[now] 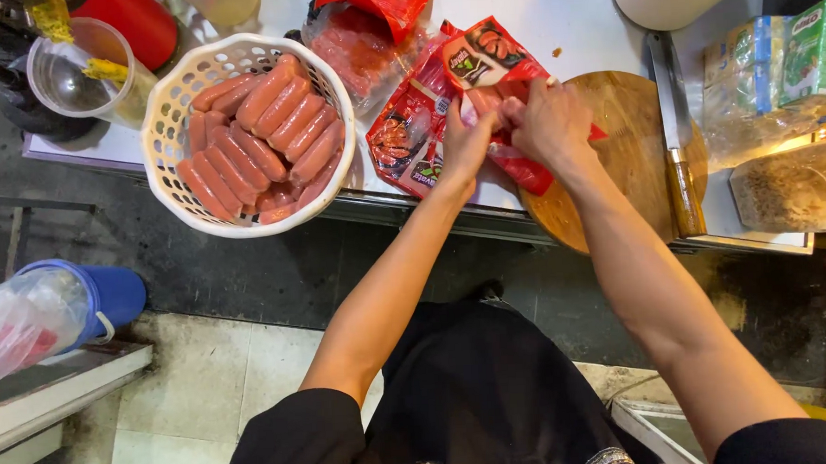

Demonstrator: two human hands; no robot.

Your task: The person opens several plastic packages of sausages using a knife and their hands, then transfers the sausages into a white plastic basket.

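Note:
Both of my hands grip a red plastic sausage packet (489, 66) at the table's front edge. My left hand (467, 144) pinches its lower left side and my right hand (549, 119) clamps the right side over the wooden board. Pale sausages show through the packet between my fingers. A second red packet (407, 139) lies flat just left of my left hand. To the left stands a white plastic basket (161, 104) filled with several unwrapped reddish sausages (269, 127).
A round wooden cutting board (637, 148) lies under my right hand, with a wooden-handled knife (676, 128) along its right side. More sausage packets (367, 30) sit behind. Bagged goods (777, 68) are at right, a clear cup (77, 75) at left, a blue bin (109, 296) below.

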